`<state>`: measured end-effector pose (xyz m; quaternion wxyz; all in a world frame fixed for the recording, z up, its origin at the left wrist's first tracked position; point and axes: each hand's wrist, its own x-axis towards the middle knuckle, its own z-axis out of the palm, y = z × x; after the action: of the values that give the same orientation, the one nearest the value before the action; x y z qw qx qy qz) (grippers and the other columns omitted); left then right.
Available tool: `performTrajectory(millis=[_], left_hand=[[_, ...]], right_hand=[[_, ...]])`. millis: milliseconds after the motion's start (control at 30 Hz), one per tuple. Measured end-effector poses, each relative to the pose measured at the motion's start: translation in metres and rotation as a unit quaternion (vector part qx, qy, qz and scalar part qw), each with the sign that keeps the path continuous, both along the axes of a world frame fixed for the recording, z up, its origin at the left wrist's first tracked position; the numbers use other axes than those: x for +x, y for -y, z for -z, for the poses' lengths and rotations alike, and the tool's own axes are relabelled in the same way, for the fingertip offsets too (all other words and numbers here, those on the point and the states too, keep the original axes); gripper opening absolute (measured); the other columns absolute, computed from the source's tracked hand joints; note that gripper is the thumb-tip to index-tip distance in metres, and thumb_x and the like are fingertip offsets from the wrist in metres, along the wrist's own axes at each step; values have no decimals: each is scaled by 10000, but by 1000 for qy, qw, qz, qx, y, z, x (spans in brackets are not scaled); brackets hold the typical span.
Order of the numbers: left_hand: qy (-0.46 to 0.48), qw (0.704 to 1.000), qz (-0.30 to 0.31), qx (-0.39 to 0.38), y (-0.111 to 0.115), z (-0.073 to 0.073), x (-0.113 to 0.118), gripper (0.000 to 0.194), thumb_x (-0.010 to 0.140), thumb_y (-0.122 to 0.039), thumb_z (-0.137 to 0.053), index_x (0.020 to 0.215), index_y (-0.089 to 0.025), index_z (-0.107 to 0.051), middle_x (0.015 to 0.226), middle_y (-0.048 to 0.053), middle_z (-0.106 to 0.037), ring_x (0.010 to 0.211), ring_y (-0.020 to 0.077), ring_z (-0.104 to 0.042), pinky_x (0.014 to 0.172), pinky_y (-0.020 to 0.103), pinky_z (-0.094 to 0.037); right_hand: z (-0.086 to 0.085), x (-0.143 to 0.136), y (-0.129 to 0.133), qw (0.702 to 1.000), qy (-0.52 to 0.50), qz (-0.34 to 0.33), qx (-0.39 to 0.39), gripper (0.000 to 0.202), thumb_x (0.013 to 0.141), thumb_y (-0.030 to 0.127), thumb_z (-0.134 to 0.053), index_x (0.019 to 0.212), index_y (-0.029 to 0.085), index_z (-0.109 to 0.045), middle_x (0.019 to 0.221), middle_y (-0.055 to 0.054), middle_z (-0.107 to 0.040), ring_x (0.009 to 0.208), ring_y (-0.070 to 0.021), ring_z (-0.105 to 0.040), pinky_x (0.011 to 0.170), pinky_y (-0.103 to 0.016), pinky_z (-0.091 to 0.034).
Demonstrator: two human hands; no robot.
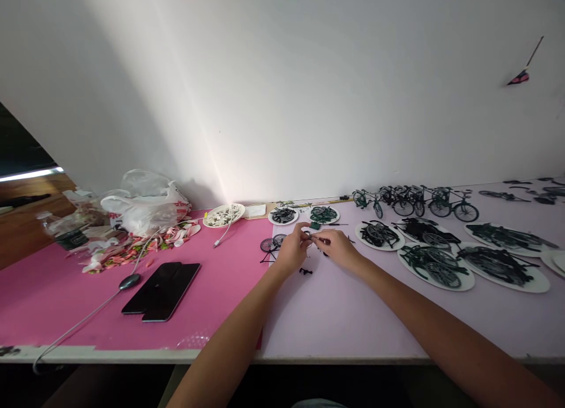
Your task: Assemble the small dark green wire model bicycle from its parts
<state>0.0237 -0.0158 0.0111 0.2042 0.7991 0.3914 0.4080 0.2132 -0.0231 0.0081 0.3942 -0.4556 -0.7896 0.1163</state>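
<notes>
My left hand (292, 251) and my right hand (338, 250) meet above the lilac part of the table. A small greyish round piece (308, 235) is pinched in the fingertips of my left hand. My right hand is closed on a thin dark piece (322, 240) that points at it; its exact kind is too small to tell. Left of my left hand lie black miniature bicycle wheels (272, 243) with thin rods. A small black part (306, 271) lies below my hands. Behind them are a dark green block (315, 225) and a thin dark rod (339, 224).
Assembled miniature bicycles (408, 203) stand along the wall at right. White plates (401, 246) of dark bicycle parts spread before them. At left lie two phones (163, 290), a cable with a dark oval piece (129, 281), plastic bags (143, 211) and a plate of whitish pieces (242, 208).
</notes>
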Motion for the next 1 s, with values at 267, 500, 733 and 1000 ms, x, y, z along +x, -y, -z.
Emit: performTrajectory(millis=[267,500,733,1000], left_hand=[[-7,1000,-10,-5,-1,0,0,517,893,-46,-584,1350,-269,-486,911,-2,-709,898,190,-709,842,297,-511],[-4,1000,-2,-8,-2,-2,-1,517,894,-56,-577,1358,-263,-482,896,-1,-714,873,187,-710,829,294,-518],[4,1000,2,-15,0,-3,0,515,888,-49,-576,1350,-259,-490,876,-8,-702,859,178,-706,815,279,-513],[12,1000,9,-17,0,-4,-1,520,885,-44,-576,1351,-258,-491,866,-8,-698,851,176,-701,813,278,-515]], right_hand=[[-2,-1,4,1000,-9,-5,-12,340,964,321,-504,648,199,-519,634,1,-496,626,-157,-442,594,-288,-267],[0,0,2,1000,-18,-19,-17,344,991,344,-494,683,200,-553,646,0,-528,627,-163,-471,606,-286,-299],[1,0,0,999,-13,-24,-17,340,991,352,-496,695,203,-572,647,1,-530,623,-166,-458,603,-292,-287],[-1,0,2,999,-29,-27,-29,385,992,411,-510,675,197,-558,638,3,-522,628,-162,-466,610,-284,-302]])
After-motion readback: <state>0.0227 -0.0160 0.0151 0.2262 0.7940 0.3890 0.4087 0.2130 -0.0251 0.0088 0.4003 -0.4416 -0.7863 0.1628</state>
